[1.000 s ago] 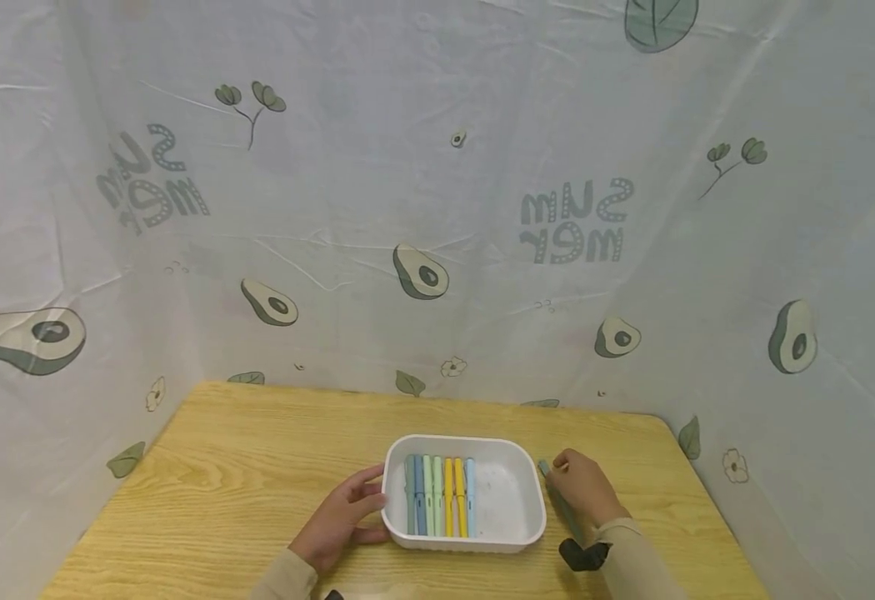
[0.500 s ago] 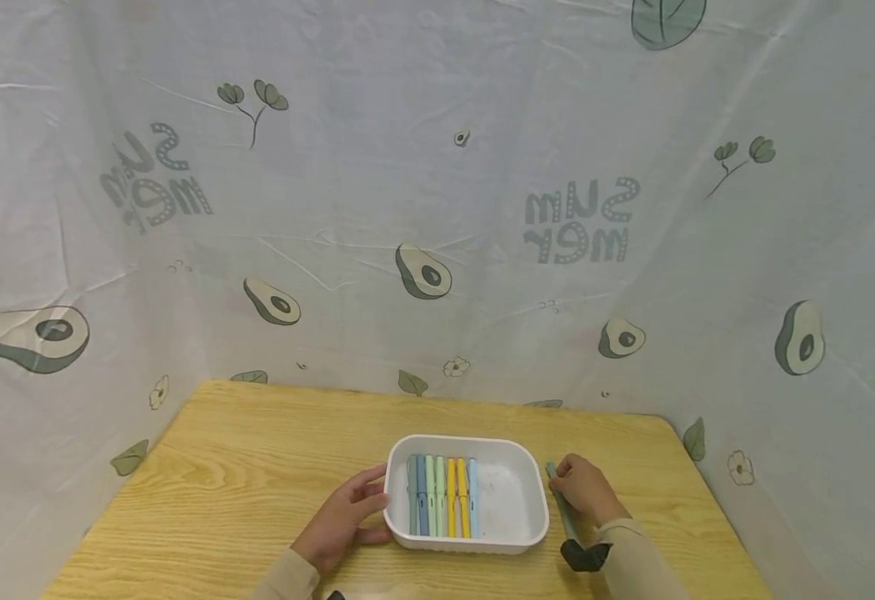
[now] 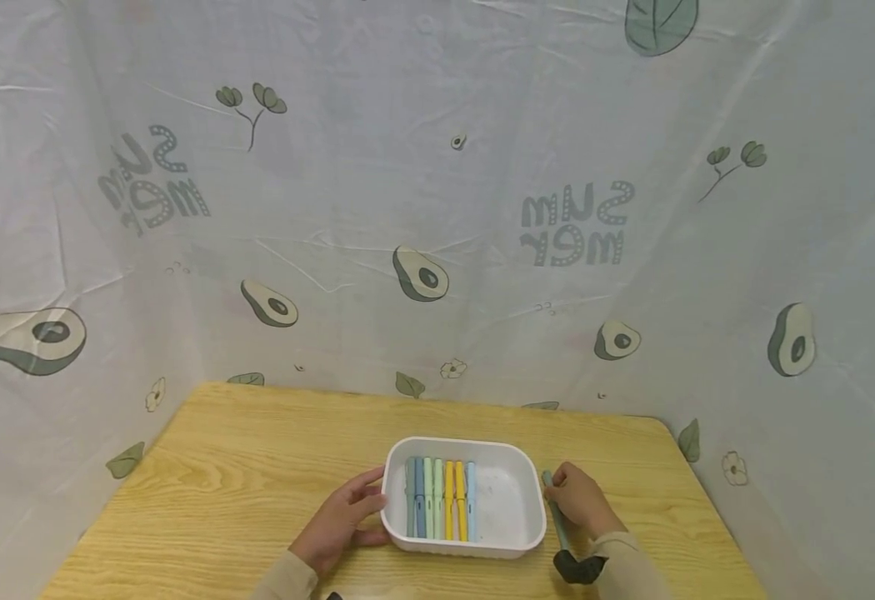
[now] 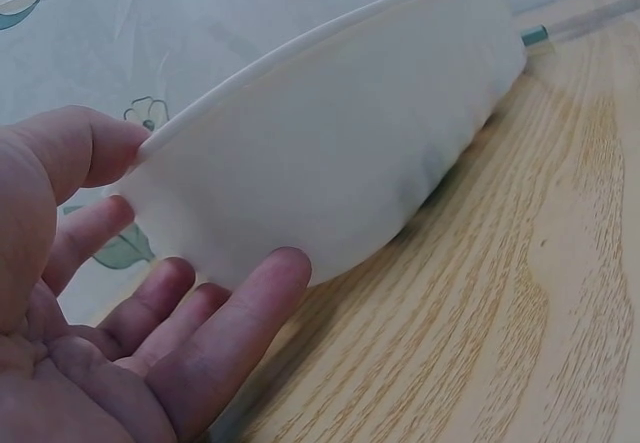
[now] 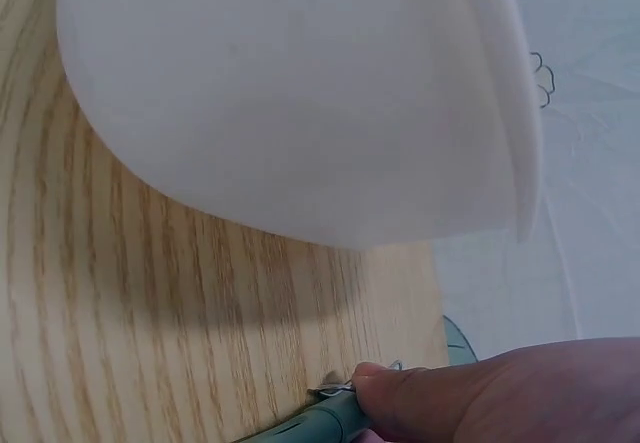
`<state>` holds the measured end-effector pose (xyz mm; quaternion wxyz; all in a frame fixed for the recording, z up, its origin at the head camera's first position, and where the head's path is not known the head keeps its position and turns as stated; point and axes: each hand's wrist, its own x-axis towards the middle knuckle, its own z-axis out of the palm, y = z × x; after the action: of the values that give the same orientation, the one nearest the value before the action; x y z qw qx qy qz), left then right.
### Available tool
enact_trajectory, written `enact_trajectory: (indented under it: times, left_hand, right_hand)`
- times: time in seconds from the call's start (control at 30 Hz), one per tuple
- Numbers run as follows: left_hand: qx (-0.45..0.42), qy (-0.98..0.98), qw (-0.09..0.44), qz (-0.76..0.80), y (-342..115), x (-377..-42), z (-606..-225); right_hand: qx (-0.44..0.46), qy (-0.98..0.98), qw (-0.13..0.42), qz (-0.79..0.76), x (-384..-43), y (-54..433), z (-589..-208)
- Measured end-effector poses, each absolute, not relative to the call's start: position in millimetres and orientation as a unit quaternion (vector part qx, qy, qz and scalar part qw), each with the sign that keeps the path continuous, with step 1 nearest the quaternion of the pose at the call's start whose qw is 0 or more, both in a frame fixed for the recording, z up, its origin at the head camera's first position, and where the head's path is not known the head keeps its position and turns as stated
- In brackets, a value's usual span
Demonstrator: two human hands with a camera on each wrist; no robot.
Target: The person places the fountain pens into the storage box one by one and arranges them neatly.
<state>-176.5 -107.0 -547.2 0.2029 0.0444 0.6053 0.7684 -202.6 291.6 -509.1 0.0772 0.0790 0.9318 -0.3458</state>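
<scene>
A white plastic tray (image 3: 501, 500) stands on the wooden table. My left hand (image 3: 340, 517) is at its left end, and in the left wrist view the fingers (image 4: 250, 313) rest against the outer wall and rim. Just beyond the tray's right end, my right hand (image 3: 583, 497) pinches a dark green pen (image 3: 559, 523) near its upper end. In the right wrist view, the thumb (image 5: 430, 398) presses beside the pen's metal clip, and the other fingers are mostly hidden. Inside the tray several pens (image 3: 439, 500) lie side by side, in grey-green, blue, light green, yellow and light blue.
The pens fill the tray's left half, and its bare floor shows on the right. Light wood tabletop (image 3: 272, 450) surrounds the tray. A pale printed curtain (image 3: 347, 333) hangs behind the table and along both sides. A black wrist camera (image 3: 578, 568) sits by my right wrist.
My right hand has shifted slightly toward me, and the dark green pen has swung so it lies more nearly along the tray's right side. My left hand and the tray stay put.
</scene>
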Motion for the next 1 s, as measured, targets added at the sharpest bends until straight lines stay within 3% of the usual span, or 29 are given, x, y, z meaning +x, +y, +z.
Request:
enact_trajectory:
  times: [0.63,1.0]
  left_hand:
    - [0.05,0.611,0.201,0.764,-107,-176,-546]
    - [0.047,0.608,0.203,0.766,-107,-177,-549]
  right_hand:
    - [0.076,0.945,0.077,-0.308,-186,282,-507]
    - [0.086,0.935,0.045,-0.342,-181,294,-500]
